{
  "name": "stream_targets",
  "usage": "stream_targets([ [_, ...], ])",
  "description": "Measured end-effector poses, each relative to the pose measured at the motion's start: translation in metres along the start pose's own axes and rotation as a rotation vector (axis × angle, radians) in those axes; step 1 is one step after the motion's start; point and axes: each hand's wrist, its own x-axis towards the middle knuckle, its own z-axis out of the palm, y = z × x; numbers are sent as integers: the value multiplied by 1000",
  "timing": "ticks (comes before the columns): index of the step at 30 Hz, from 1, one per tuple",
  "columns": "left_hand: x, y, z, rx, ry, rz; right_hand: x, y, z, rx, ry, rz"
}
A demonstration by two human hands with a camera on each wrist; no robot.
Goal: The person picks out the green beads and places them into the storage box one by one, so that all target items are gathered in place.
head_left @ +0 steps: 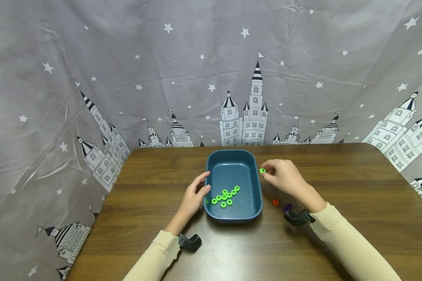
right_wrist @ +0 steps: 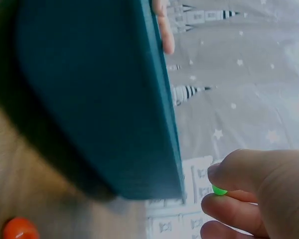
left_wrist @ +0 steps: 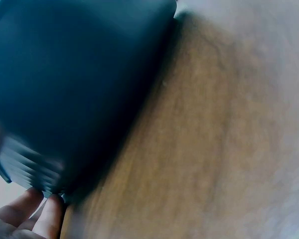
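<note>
A dark blue rectangular tray (head_left: 233, 216) stands on the table with several small bright green rings (head_left: 224, 197) lying in its near-left part. At its left side, my left hand (head_left: 194, 195) holds the wall, fingertips against the outside (left_wrist: 50, 214) and thumb at the rim. Just beyond the tray's right rim, my right hand (head_left: 283, 175) pinches one green ring (head_left: 262, 170) between thumb and index finger. In the right wrist view only a sliver of that green ring (right_wrist: 219, 190) shows between the fingertips.
An orange ring (head_left: 275, 202) and a few purple rings (head_left: 287, 207) lie on the wooden table (head_left: 154, 187), right of the tray and below my right forearm. Behind the table's far edge hangs a grey curtain (head_left: 183, 78) printed with castles and stars.
</note>
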Motion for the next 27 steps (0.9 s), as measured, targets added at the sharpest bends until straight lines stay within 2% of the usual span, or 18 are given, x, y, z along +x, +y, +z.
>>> stream_targets([
  [7, 1, 0, 1, -4, -3, -5, 28, -21, 4, 26, -42, -51],
  [14, 1, 0, 0, -10, 1, -8, 49, -39, 24, 62, -103, -70],
  [21, 1, 0, 0, 2, -7, -14, 64, -50, 48, 55, -194, -99],
  [27, 0, 0, 0, -14, -9, -26, 72, -53, 62, 58, -253, -83],
])
